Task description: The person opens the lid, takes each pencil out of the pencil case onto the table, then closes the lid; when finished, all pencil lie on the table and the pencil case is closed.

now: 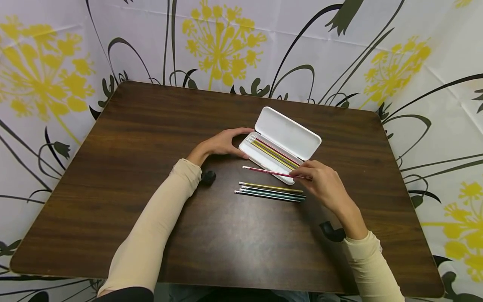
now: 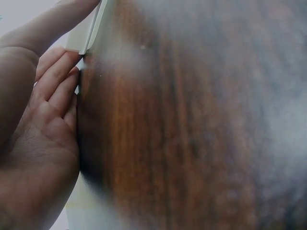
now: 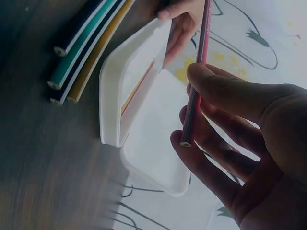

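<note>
A white pencil case (image 1: pixel 260 158) lies with its lid (image 1: pixel 288 131) raised, a few yellow and red pencils (image 1: pixel 274 153) inside. My left hand (image 1: pixel 222 142) holds the case's left end, thumb on the near side and fingers on the far side. Between thumb and fingers, my right hand (image 1: pixel 320 182) pinches a red pencil (image 1: pixel 264 170) above the case's near edge. In the right wrist view, the unsharpened end of that red pencil (image 3: pixel 193 110) points toward the camera. Several pencils, gold, teal and dark, lie side by side (image 1: pixel 269 192) on the table in front of the case.
The brown wood-grain table (image 1: pixel 113 188) extends around the case. Behind it hangs a white cloth (image 1: pixel 151 37) with yellow flowers and dark stems. Black straps or mounts (image 1: pixel 208 178) show at both wrists.
</note>
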{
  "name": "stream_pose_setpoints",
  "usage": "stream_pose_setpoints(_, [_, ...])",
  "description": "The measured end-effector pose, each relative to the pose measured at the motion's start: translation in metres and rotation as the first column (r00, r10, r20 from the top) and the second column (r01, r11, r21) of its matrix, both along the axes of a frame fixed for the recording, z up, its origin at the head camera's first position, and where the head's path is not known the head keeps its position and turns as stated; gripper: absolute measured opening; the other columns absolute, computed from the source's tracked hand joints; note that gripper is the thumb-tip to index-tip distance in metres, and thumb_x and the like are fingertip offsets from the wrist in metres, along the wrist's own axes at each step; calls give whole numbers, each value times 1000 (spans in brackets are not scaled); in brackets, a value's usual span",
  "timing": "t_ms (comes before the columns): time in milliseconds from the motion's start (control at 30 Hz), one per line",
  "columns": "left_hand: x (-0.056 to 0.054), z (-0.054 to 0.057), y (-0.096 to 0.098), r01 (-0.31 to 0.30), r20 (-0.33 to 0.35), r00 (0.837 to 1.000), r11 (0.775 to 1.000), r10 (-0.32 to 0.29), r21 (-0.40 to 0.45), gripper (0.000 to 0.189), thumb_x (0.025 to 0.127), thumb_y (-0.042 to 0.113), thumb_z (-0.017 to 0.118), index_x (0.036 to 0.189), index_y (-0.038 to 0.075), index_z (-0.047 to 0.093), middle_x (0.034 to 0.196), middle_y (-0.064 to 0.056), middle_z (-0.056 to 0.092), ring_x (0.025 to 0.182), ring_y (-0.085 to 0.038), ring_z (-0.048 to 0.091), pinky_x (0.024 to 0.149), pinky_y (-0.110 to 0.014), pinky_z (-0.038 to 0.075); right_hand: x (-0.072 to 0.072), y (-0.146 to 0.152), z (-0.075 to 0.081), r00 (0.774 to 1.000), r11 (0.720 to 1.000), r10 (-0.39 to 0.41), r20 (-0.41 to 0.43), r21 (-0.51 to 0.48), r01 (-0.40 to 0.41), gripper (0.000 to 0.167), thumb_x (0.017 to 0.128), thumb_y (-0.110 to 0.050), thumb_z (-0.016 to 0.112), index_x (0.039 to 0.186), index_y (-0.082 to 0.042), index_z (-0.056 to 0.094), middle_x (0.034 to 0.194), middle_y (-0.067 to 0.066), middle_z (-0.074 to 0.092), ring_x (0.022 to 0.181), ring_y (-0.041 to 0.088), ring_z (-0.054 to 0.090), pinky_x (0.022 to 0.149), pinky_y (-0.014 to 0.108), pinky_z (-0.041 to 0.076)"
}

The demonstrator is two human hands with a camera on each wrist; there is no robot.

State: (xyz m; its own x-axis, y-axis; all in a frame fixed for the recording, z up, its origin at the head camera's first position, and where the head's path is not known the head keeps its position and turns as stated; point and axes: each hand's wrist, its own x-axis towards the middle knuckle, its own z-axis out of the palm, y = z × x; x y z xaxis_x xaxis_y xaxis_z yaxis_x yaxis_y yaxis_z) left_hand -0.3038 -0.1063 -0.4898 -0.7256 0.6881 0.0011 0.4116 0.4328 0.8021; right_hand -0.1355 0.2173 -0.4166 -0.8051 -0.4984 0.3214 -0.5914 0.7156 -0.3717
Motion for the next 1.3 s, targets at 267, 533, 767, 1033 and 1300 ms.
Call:
stream_pose_setpoints(267, [0, 1, 0, 2, 7, 1000, 1000, -2, 1, 91, 74, 32, 88, 150, 20, 41, 149, 1, 41, 135, -15, 35, 109, -39, 28, 2, -1, -11, 1000, 1000, 0, -12, -3, 0, 21, 77, -5, 83, 95, -15, 79, 94, -2, 68, 80, 15, 62, 65, 36, 49])
stream_pose_setpoints(533, [0, 1, -1, -2, 4, 1000, 1000, 2, 4, 93, 72, 34, 89, 150, 21, 41, 149, 3, 41, 136, -15, 34, 110, -39, 27, 10, -5, -32, 999, 999, -1, 40, 43, -1, 18, 78, -8, 83, 93, -17, 79, 96, -3, 68, 86, 15, 63, 68, 39, 52])
stream_pose_setpoints(767, [-1, 0, 0, 1, -3, 1000, 1000, -1, 1, 93, 72, 33, 89, 150, 21, 41, 149, 3, 42, 135, -14, 34, 109, -38, 28, 11, -5, -37, 998, 999, 7, 58, 48, -9, 16, 80, -9, 82, 94, -16, 79, 93, -4, 67, 82, 13, 62, 64, 38, 51])
stream_pose_setpoints(1033, [-1, 1, 1, -3, -11, 1000, 1000, 3, -13, 93, 72, 35, 89, 150, 22, 41, 149, 4, 42, 135, -13, 34, 109, -37, 28, 11, -6, -39, 996, 994, -9, 89, 107, 0, 15, 83, -13, 80, 96, -19, 79, 94, -5, 66, 83, 13, 61, 65, 38, 50])
stream_pose_setpoints(1300, [0, 1, 0, -3, -19, 1000, 1000, 3, -6, 92, 72, 34, 89, 150, 21, 42, 148, 3, 43, 135, -13, 35, 109, -36, 28, 11, -6, -41, 997, 995, -5, 83, 97, -3, 15, 82, -14, 81, 95, -20, 79, 95, -6, 67, 86, 12, 62, 67, 38, 51])
